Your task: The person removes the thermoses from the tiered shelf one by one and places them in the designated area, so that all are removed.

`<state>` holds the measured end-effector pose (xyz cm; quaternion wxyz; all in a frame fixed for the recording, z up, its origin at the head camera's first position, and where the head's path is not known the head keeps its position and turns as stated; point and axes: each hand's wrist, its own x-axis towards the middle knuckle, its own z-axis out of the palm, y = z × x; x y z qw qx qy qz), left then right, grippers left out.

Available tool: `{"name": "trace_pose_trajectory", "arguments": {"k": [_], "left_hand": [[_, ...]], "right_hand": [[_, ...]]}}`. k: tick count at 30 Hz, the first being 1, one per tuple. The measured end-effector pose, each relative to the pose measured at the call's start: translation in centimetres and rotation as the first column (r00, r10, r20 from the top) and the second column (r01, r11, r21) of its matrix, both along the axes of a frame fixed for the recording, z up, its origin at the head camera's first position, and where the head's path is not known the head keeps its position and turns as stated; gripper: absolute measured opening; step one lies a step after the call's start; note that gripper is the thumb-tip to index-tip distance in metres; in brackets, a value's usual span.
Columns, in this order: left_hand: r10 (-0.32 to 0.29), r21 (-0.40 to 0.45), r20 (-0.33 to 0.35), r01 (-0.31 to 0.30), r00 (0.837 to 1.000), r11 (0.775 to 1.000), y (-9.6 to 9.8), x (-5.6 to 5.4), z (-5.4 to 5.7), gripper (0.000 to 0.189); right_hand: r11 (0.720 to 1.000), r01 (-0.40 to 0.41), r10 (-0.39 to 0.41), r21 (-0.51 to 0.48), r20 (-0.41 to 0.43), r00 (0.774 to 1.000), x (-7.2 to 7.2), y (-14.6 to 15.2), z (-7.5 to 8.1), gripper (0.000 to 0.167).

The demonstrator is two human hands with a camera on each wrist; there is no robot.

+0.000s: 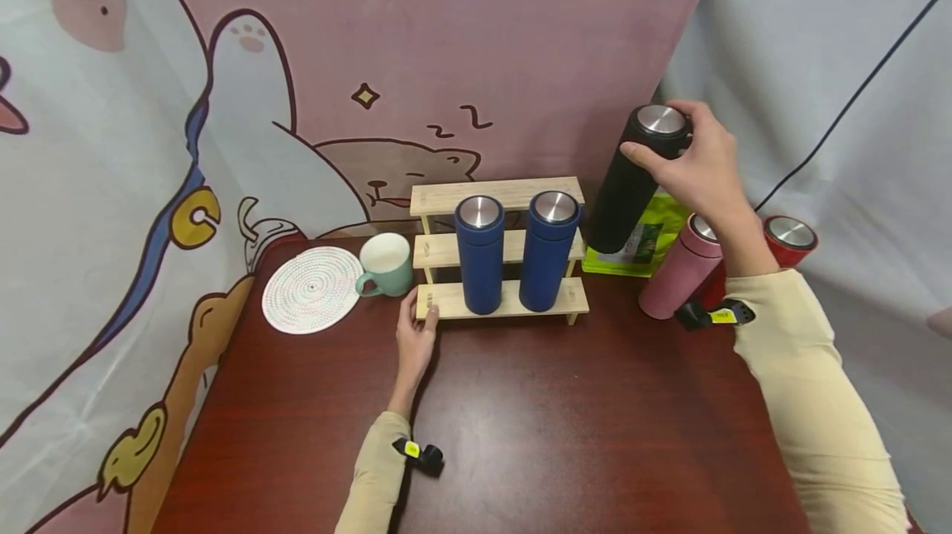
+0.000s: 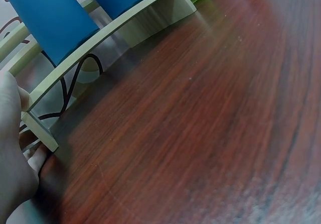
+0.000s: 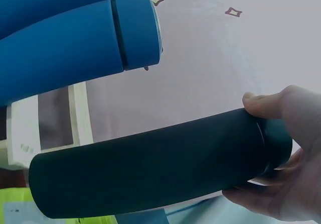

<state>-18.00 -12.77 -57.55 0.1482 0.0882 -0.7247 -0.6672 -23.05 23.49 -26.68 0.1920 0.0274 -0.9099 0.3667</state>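
My right hand (image 1: 702, 158) grips a black thermos (image 1: 628, 187) near its steel-topped lid, and the bottle hangs tilted in front of a green bag (image 1: 654, 249). In the right wrist view the thumb and fingers wrap the lid end of the black thermos (image 3: 150, 169). My left hand (image 1: 416, 331) holds the left end of the lowest step of a wooden three-tier rack (image 1: 446, 300). Two blue thermoses (image 1: 482, 261) (image 1: 549, 257) stand upright on that lowest step. In the left wrist view, the thumb lies over the rack's edge (image 2: 80, 58).
Left of the rack are a mint-green mug (image 1: 394, 269) and a round woven mat (image 1: 312, 294). To the right, a pink thermos (image 1: 680, 274) and a red thermos (image 1: 792, 236) stand near the right forearm. A patterned cloth (image 1: 521, 46) hangs behind the dark wooden table (image 1: 550, 418).
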Motion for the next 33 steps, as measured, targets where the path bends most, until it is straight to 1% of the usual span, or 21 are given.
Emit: {"name": "trace_pose_trajectory", "arguments": {"k": [5, 9, 11, 12, 14, 17, 19, 20, 23, 26, 30, 33], "left_hand": [[0.005, 0.003, -0.001, -0.005, 1.000, 1.000, 0.0, 0.0, 0.1, 0.051], [0.006, 0.001, -0.004, -0.006, 1.000, 1.000, 0.0, 0.0, 0.1, 0.053], [0.001, 0.006, -0.003, -0.001, 1.000, 1.000, 0.0, 0.1, 0.4, 0.053], [-0.004, 0.010, -0.004, 0.004, 1.000, 1.000, 0.0, 0.1, 0.7, 0.053], [-0.011, 0.003, -0.005, 0.011, 1.000, 1.000, 0.1, 0.6, 1.7, 0.053], [-0.024, -0.002, -0.007, 0.024, 1.000, 1.000, 0.1, 1.2, 3.2, 0.052], [-0.025, -0.010, -0.009, 0.025, 1.000, 1.000, 0.2, 1.6, 3.9, 0.051], [-0.026, -0.007, -0.011, 0.026, 1.000, 1.000, 0.2, 1.6, 3.9, 0.051], [-0.023, -0.006, -0.014, 0.023, 1.000, 1.000, 0.3, 1.8, 4.0, 0.051], [-0.027, 0.006, -0.011, 0.027, 1.000, 1.000, 0.3, 1.7, 3.9, 0.051], [-0.028, 0.003, -0.004, 0.028, 1.000, 1.000, 0.3, 1.7, 3.8, 0.052], [-0.022, -0.005, -0.001, 0.022, 1.000, 1.000, 0.2, 1.7, 3.7, 0.052]], "right_hand": [[1.000, 0.002, -0.002, 0.021, 0.001, 1.000, 1.2, 0.8, -0.6, 0.079], [0.999, -0.009, 0.010, 0.041, -0.017, 1.000, 2.0, 1.6, -1.6, 0.076], [0.998, -0.018, 0.020, 0.053, -0.029, 0.999, 2.2, 2.0, -2.1, 0.075], [0.998, -0.024, 0.026, 0.063, -0.029, 0.999, 2.4, 2.1, -2.4, 0.075], [0.996, -0.028, 0.030, 0.081, -0.024, 0.999, 2.5, 2.3, -3.0, 0.076], [0.994, -0.033, 0.033, 0.100, 0.005, 0.999, 2.8, 2.3, -3.8, 0.078], [0.994, -0.034, 0.032, 0.107, 0.024, 0.999, 3.0, 2.2, -4.5, 0.078], [0.993, -0.036, 0.032, 0.110, 0.038, 0.999, 3.0, 2.2, -4.8, 0.079], [0.992, -0.036, 0.031, 0.122, 0.046, 0.998, 3.3, 1.9, -6.0, 0.079], [0.991, -0.037, 0.033, 0.132, 0.032, 0.999, 3.4, 1.7, -7.3, 0.078], [0.992, -0.052, 0.050, 0.115, 0.016, 0.999, 3.5, 1.3, -8.9, 0.076], [0.993, -0.072, 0.070, 0.096, 0.020, 0.997, 3.4, 1.0, -10.0, 0.076]]}}
